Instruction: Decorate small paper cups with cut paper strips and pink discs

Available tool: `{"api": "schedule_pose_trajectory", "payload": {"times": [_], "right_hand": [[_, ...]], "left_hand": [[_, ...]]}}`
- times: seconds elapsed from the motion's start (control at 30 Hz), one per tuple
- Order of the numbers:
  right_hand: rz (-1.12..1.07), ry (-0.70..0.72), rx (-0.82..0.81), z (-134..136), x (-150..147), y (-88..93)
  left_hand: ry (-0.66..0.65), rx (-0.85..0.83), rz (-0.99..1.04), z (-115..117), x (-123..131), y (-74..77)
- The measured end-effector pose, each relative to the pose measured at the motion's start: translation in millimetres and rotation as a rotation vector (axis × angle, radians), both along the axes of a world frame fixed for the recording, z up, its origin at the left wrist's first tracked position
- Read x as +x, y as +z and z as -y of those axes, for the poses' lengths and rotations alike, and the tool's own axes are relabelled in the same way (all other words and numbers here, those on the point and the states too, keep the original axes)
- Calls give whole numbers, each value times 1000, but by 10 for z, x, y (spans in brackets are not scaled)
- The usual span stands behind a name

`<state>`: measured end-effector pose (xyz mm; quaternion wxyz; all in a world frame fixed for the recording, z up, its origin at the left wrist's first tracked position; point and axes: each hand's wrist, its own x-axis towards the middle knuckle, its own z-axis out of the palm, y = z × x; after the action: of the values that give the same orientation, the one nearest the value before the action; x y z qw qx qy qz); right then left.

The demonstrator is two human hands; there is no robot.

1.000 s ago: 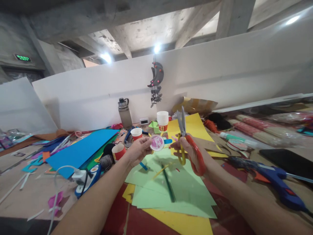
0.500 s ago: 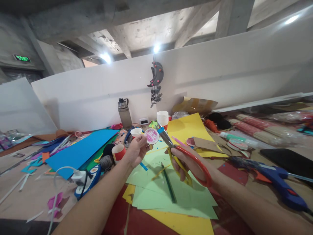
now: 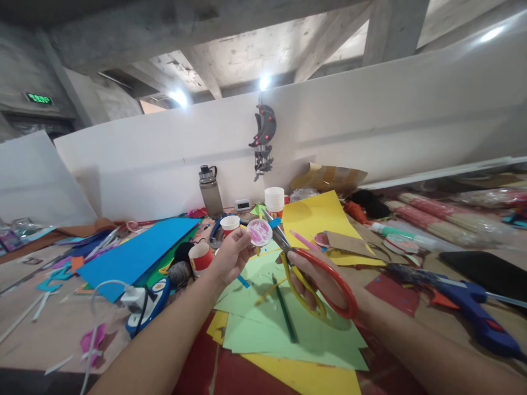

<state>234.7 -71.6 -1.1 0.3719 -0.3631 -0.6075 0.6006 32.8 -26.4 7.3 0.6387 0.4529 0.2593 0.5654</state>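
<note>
My left hand (image 3: pixel 235 255) pinches a round disc (image 3: pixel 260 232) with a pink and white swirled face. Blue and yellow strips stick out around its edge. In my right hand (image 3: pixel 319 277) are scissors (image 3: pixel 281 240) with one red and one yellow handle, fingers through the loops. Their blades are parted beside the disc's right edge, around a blue strip (image 3: pixel 274 222); whether they touch it I cannot tell. Below both hands lie light green paper sheets (image 3: pixel 296 351), with a dark green pencil (image 3: pixel 285 310) on top.
Red and white paper cups (image 3: pixel 200 258) stand left of my hands, near a power strip (image 3: pixel 150 307). Blue card (image 3: pixel 140 252) lies farther left, yellow card (image 3: pixel 317 219) behind. A blue glue gun (image 3: pixel 473 307) rests at right. A bottle (image 3: pixel 210 192) stands by the white partition (image 3: pixel 164 159).
The disc and my left hand have shifted slightly right, nearer the scissors. The scissors' blades and handles have spread wider.
</note>
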Motion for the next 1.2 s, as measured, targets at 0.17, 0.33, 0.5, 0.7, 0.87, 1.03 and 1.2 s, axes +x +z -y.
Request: {"api": "schedule_pose_trajectory", "payload": {"times": [0.17, 0.33, 0.5, 0.7, 0.87, 1.03, 1.2], "right_hand": [[-24, 2, 25, 21, -8, 15], [-5, -16, 40, 26, -6, 16], [16, -27, 26, 43, -8, 51], [9, -23, 66, 49, -8, 55], [17, -28, 62, 51, -10, 44], [22, -37, 66, 58, -16, 45], [24, -51, 43, 63, -22, 57]], "left_hand": [[5, -8, 2, 3, 9, -3], [5, -14, 3, 14, 14, 6], [5, -17, 2, 20, 14, 9], [6, -24, 12, 36, 22, 22], [7, -24, 12, 38, 25, 18], [0, -26, 16, 35, 20, 18], [-5, -18, 22, 35, 20, 18]]}}
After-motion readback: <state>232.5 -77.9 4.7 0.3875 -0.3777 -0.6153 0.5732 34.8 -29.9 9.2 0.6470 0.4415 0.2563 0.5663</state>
